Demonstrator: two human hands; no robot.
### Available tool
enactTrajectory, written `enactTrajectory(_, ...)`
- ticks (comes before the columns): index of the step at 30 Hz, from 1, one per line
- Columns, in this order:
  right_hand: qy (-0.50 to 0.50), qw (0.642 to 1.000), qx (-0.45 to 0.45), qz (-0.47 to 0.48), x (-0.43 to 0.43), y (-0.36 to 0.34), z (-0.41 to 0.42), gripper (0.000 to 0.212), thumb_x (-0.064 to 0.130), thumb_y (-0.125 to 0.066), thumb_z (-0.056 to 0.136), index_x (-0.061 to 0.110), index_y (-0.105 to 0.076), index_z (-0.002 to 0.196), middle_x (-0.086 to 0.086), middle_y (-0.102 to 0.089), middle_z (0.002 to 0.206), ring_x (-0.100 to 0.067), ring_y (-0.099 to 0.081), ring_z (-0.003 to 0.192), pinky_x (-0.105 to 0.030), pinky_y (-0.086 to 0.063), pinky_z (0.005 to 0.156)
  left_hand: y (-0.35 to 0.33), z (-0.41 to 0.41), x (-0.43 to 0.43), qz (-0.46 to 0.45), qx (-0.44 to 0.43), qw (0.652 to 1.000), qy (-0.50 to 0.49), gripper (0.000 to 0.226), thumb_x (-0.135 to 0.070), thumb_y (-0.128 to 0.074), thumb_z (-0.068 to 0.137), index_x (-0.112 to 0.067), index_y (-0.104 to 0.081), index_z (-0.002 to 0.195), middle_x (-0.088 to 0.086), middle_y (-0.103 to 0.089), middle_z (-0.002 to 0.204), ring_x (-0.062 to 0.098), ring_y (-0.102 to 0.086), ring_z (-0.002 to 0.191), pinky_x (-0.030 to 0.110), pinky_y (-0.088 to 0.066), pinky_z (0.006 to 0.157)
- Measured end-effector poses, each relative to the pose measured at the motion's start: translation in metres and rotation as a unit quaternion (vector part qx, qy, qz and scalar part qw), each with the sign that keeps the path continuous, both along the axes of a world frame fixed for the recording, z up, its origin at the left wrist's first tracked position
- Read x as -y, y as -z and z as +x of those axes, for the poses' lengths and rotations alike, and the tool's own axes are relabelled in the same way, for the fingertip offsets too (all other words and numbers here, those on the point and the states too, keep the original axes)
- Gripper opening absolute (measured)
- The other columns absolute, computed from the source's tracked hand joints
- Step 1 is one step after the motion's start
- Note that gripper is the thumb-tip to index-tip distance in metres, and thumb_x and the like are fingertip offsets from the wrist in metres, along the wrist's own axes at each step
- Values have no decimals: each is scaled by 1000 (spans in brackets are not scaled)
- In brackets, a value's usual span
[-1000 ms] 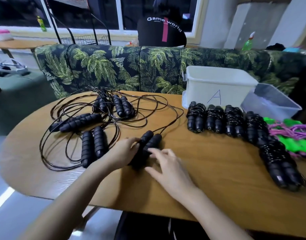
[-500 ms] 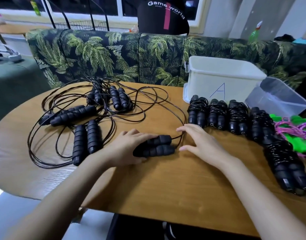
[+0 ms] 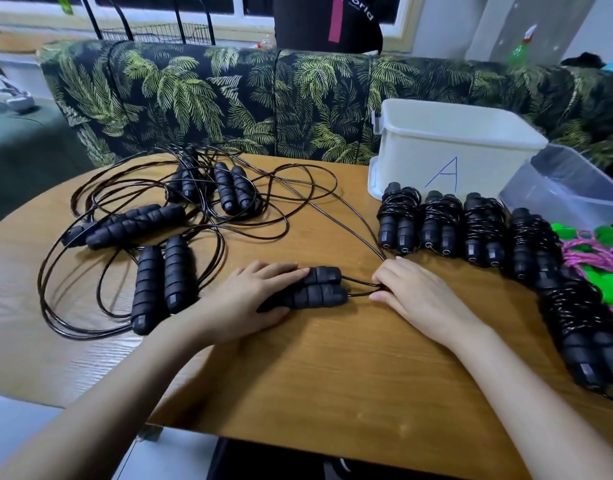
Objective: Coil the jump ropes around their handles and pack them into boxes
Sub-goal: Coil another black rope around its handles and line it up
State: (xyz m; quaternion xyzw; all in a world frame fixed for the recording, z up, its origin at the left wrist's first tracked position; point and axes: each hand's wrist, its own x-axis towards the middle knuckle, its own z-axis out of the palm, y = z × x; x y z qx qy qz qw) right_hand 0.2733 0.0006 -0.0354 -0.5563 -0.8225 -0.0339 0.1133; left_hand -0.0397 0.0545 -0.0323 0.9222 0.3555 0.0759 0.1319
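My left hand (image 3: 249, 299) grips a pair of black ribbed jump-rope handles (image 3: 319, 287) lying side by side on the wooden table (image 3: 333, 382). Their two thin black cords (image 3: 362, 287) run right into my right hand (image 3: 412, 292), whose fingers pinch them close to the handles. From there the cords lead up and left into a tangle of loose ropes (image 3: 194, 216) with several more handle pairs. A row of several coiled ropes (image 3: 471, 226) lies at the right. A white box marked "A" (image 3: 450, 147) stands behind the row.
A clear plastic lid (image 3: 568, 188) leans beside the white box. Green-handled ropes with pink cord (image 3: 596, 251) lie at the right edge. A palm-print sofa (image 3: 263, 98) backs the table, and a person in a black shirt (image 3: 329, 22) sits beyond it.
My left hand turned the handle pair from pointing away to lying sideways, ends pointing right. My right hand moved right, then back left, and took hold of the two cords.
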Motion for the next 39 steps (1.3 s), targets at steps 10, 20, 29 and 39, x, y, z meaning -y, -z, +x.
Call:
enactTrajectory(10,63,984,9,167,28,10,9,52,58,-33,96,20,-54,68,9,-49,49,-13,-51,40,-22,-30,38,6,6,5,9,4,999,-35,70,-62,-28,86,-47,-15,153,-10,-28,159,17,-33,135,42,-35,108)
enactTrajectory(20,76,987,-25,137,29,18,10,21,34,-59,89,15,-67,91,6,-59,86,-15,-56,81,-30,-52,60,9,5,11,14,180,982,-55,44,-44,-65,82,-27,-64,123,-10,-53,142,17,-49,128,49,-43,105)
enactTrajectory(29,78,974,47,206,54,23,-24,34,36,-39,96,16,-60,78,3,-56,73,-22,-55,70,-35,-48,62,13,12,14,22,233,966,-114,35,-17,-80,81,-23,-67,113,-12,-59,132,20,-58,115,44,-50,97)
enactTrajectory(39,0,976,-22,216,91,28,-134,30,32,-46,98,17,-59,75,2,-54,71,-20,-53,69,-32,-47,69,16,17,16,28,266,957,-115,27,-11,-81,77,-14,-73,103,4,-66,129,19,-61,109,45,-49,97)
